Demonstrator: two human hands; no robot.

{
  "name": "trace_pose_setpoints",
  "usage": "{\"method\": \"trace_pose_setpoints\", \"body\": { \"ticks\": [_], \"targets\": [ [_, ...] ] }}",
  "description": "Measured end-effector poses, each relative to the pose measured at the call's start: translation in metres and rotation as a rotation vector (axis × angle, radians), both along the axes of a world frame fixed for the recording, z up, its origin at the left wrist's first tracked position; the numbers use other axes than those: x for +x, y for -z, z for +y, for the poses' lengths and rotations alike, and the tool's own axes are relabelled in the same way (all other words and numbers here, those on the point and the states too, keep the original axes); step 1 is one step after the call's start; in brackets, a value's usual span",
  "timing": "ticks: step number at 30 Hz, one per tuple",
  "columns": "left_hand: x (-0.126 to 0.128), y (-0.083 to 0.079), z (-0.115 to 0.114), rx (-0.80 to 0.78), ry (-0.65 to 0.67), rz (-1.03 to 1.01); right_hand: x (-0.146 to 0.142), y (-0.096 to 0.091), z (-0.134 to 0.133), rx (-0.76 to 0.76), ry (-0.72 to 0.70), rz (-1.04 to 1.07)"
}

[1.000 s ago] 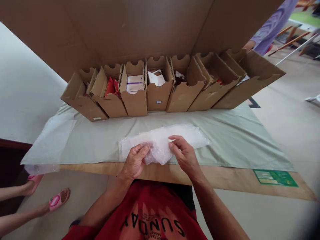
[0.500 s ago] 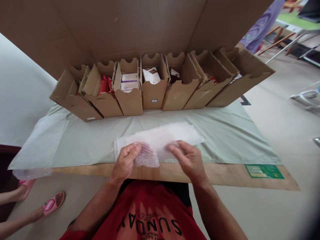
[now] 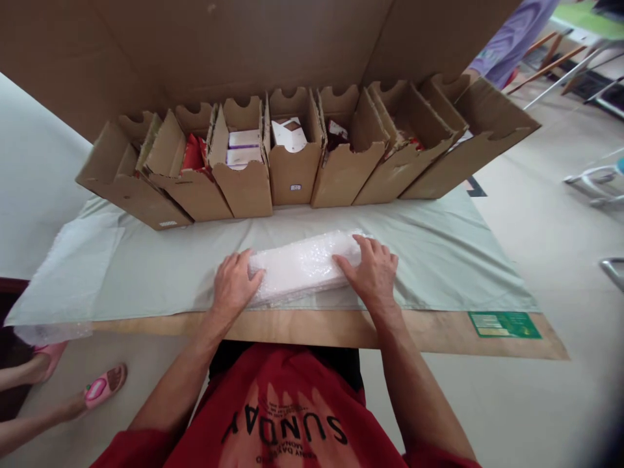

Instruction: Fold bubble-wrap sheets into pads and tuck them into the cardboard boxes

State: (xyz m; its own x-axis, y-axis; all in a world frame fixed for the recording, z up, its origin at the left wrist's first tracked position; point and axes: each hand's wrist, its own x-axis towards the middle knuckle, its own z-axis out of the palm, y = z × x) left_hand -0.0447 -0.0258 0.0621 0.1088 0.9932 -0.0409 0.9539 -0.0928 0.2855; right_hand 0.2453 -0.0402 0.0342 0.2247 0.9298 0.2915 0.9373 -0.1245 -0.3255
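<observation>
A long, flat bundle of bubble wrap (image 3: 302, 263) lies on the pale green cloth near the table's front edge, tilted slightly up to the right. My left hand (image 3: 233, 283) grips its left end, thumb on top and the fingers curled round the far side. At the right end my right hand (image 3: 374, 270) holds it the same way. Whatever may be inside the white layers cannot be made out.
Behind the bundle stands a row of open cardboard bins (image 3: 292, 172) with small packets and boxes inside. More bubble wrap (image 3: 65, 260) hangs over the table's left edge. A green label (image 3: 504, 325) marks the front right edge. Another person's feet (image 3: 100, 390) show at lower left.
The loose flap of bubble wrap at the front has been folded in, leaving a narrower bundle. My hands have moved apart to its two ends and now grasp them.
</observation>
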Motion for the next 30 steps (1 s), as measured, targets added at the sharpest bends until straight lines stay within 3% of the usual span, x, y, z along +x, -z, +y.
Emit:
{"method": "trace_pose_setpoints", "body": {
  "ticks": [3,6,13,17,21,24,27,30],
  "targets": [
    [-0.012,-0.005,0.008,0.023,0.084,0.038,0.016,0.0,-0.003,-0.061,0.019,-0.034],
    [-0.017,-0.011,0.024,-0.137,0.197,0.065,0.031,0.0,-0.001,-0.206,0.019,-0.023],
    [-0.003,-0.026,0.056,-0.386,0.377,0.091,0.036,-0.001,0.011,-0.309,-0.017,0.077],
    [0.006,-0.028,0.059,-0.43,0.379,0.085,0.035,-0.01,0.017,-0.359,-0.037,0.131],
    [0.014,-0.026,0.047,-0.353,0.366,0.062,0.037,-0.021,0.015,-0.369,-0.138,0.26],
    [0.013,-0.03,0.027,-0.288,0.318,0.0,0.037,-0.034,0.003,-0.257,-0.201,0.339],
    [0.0,-0.039,0.004,-0.287,0.207,-0.144,0.035,-0.047,-0.007,-0.069,-0.279,0.36],
    [-0.028,-0.046,-0.017,-0.29,0.093,-0.301,0.024,-0.059,-0.001,-0.035,-0.374,0.322]
  ]
}}
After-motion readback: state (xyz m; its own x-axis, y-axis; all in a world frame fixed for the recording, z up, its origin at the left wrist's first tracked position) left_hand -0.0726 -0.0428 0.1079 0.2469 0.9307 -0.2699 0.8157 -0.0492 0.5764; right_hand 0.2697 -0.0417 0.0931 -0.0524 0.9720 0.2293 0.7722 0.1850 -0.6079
